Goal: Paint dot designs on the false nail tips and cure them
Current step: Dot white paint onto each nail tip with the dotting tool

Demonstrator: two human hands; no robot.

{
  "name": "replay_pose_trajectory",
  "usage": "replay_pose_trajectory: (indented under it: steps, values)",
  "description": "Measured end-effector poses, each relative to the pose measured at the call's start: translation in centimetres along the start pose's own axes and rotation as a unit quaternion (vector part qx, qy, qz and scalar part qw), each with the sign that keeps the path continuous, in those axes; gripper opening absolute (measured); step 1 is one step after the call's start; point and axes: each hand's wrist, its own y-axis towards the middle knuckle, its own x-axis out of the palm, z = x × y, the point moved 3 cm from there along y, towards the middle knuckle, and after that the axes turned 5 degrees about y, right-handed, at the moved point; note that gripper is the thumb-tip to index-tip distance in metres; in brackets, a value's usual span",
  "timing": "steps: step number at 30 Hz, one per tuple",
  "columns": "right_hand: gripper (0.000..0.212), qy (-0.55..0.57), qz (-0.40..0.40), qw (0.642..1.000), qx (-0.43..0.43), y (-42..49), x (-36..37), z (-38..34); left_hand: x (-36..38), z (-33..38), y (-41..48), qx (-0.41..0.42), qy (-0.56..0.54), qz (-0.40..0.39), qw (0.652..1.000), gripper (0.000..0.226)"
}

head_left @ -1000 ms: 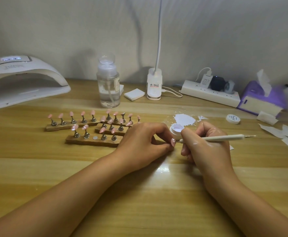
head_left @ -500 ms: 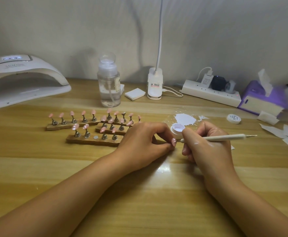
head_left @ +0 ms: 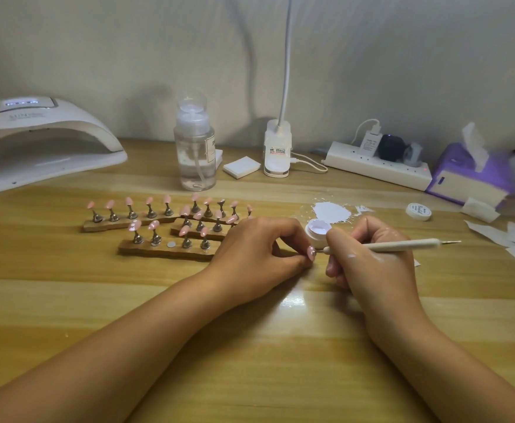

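My left hand (head_left: 257, 248) pinches a pink false nail tip (head_left: 311, 253) on its stand, low over the wooden table. My right hand (head_left: 369, 261) grips a white dotting pen (head_left: 403, 245), and the pen's tip touches that nail tip. Just behind the two hands sits a small open jar of pale gel (head_left: 319, 232). Several more pink nail tips stand on three wooden holder strips (head_left: 164, 250) to the left. The white curing lamp (head_left: 36, 141) stands at the far left with its display lit.
A clear pump bottle (head_left: 195, 154), a white pad (head_left: 240, 167), a clip lamp base (head_left: 277, 151) and a power strip (head_left: 375, 169) line the back. A purple tissue box (head_left: 467, 175), a jar lid (head_left: 418, 211) and paper scraps (head_left: 512, 239) lie right. White paint smear (head_left: 332, 212) marks the table.
Almost nothing has moved; both hands stay together at the nail tip, with the pen tip held against it.
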Motion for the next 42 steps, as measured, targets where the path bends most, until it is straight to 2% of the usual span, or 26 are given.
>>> replay_pose_trajectory:
  steps: [6, 10, 19, 24, 42]
  values:
    - [0.021, -0.007, -0.003, 1.000, -0.002, -0.05, 0.02, -0.11, 0.08, -0.15, 0.02, -0.005, -0.008, -0.001, 1.000, 0.015]
    - [0.020, 0.013, 0.015, 1.000, 0.009, -0.05, -0.24, -0.06, 0.07, -0.25, 0.05, -0.007, -0.014, -0.004, 1.000, 0.018]
    - [0.025, -0.019, 0.004, 1.000, -0.012, 0.07, -0.08, 0.02, 0.07, -0.27, 0.08, -0.008, -0.030, -0.002, 1.000, 0.016]
    - [0.023, -0.022, -0.001, 1.000, -0.014, 0.07, -0.05, 0.24, 0.03, -0.20, 0.09, -0.010, -0.022, -0.002, 1.000, 0.024]
    - [0.021, -0.020, -0.002, 1.000, -0.015, 0.10, 0.03, 0.24, -0.01, -0.08, 0.06, -0.004, -0.018, -0.006, 1.000, 0.022]
